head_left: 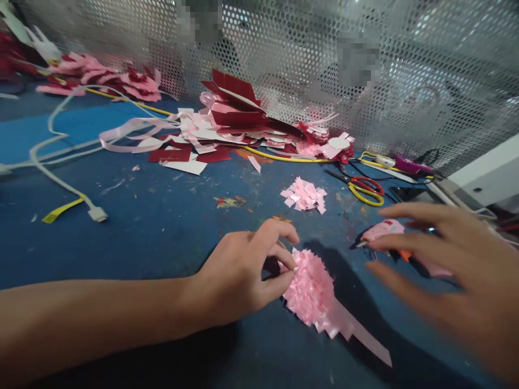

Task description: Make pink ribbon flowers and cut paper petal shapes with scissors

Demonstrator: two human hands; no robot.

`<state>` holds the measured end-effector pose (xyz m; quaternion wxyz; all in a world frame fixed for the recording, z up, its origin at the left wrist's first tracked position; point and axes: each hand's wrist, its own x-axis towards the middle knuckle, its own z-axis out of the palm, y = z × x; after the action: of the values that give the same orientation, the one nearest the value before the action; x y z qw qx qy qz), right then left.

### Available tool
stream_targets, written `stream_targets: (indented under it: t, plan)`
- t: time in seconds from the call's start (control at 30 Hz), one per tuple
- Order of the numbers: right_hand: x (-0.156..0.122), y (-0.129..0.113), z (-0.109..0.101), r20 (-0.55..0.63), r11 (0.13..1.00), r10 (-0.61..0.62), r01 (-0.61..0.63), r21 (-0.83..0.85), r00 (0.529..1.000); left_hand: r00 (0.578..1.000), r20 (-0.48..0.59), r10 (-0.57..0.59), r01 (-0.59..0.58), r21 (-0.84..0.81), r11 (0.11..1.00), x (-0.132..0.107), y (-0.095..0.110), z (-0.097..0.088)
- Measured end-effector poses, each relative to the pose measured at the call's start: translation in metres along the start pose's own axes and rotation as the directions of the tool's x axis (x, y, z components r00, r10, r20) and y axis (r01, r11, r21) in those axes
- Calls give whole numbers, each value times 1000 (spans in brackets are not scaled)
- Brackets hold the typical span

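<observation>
At nine o'clock on the pink pompom (310,292), the left hand (239,273) pinches its edge with closed fingers, its ribbon tail (365,340) running toward four o'clock, while the right hand (466,275) hovers at three o'clock, fingers spread and holding nothing.

Both hands are bare here, left hand (239,278) and right hand (466,275). Back from the left fingers (279,229) it's just bare forearm (101,319); the right hand's blurry.
</observation>
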<state>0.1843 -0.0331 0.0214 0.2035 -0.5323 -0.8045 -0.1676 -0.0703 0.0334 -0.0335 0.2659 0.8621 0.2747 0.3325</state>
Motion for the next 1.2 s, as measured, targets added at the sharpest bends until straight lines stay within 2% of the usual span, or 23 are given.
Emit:
stream_targets:
  t: [0.1,0.2,0.33,0.57,0.7,0.77,0.9,1.03,1.2]
  plan:
    - [13,-43,8,115,980,-171,156,126,979,1000,3,20,-20,32,999,-2,3,2]
    - [23,-57,19,179,959,-258,230,164,949,998,4,69,-69,38,997,-3,4,3]
    - [28,-57,23,225,949,-283,238,204,932,996,-18,85,-84,28,996,-6,4,2]
    - [33,-67,17,281,938,-280,199,284,918,993,-1,114,-114,-8,993,-11,2,3]
    - [33,-63,16,299,946,-249,164,281,921,996,4,85,-85,-21,996,-10,1,2]
    - [30,-56,16,289,958,-193,116,264,938,997,41,70,-71,10,997,-8,0,2]
    - [20,-45,24,271,970,-108,42,239,957,981,192,17,-30,69,997,-3,-4,1]
    - [11,-43,33,297,965,-130,52,256,946,961,273,-51,31,77,997,-1,-3,1]
    - [12,-46,38,297,966,-187,120,231,936,958,275,-81,59,89,994,-1,-1,1]
